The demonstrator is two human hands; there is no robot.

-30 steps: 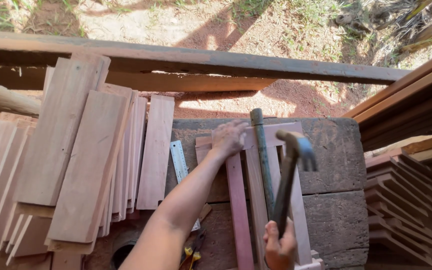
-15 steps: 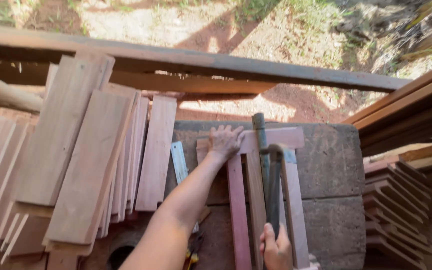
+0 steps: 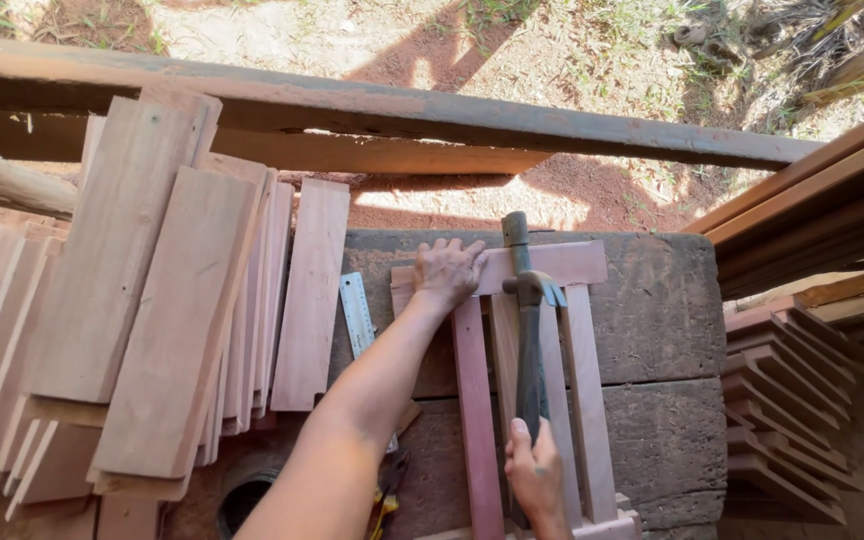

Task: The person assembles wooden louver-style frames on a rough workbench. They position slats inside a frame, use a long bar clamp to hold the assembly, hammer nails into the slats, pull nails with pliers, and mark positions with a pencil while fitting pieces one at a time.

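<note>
Left hand: our left hand (image 3: 445, 272) lies flat, fingers spread, pressing on the cross slat (image 3: 552, 265) at the far end of the frame (image 3: 472, 400); it grips nothing, it only pins.
Right hand: our right hand (image 3: 536, 478) is closed round the hammer (image 3: 529, 330) near the end of its handle, close to our body.
Hammer: its head sits low over the cross slat, just right of the left fingers; whether it touches the wood we cannot tell.
Frame: long slats run from the right hand out under the cross slat, all resting on the dark block (image 3: 652, 320) beneath both hands.
Doing it well: we judge the blow should land square, handle in line with the slats, so the joint does not shift; the pinning fingers are near the head and would be safer drawn a little leftward.
Nail: too small to make out.
Beside: a steel ruler (image 3: 357, 312) lies just left of the left forearm; loose boards (image 3: 152, 300) are stacked further left, stepped offcuts (image 3: 792, 400) well to the right.
</note>
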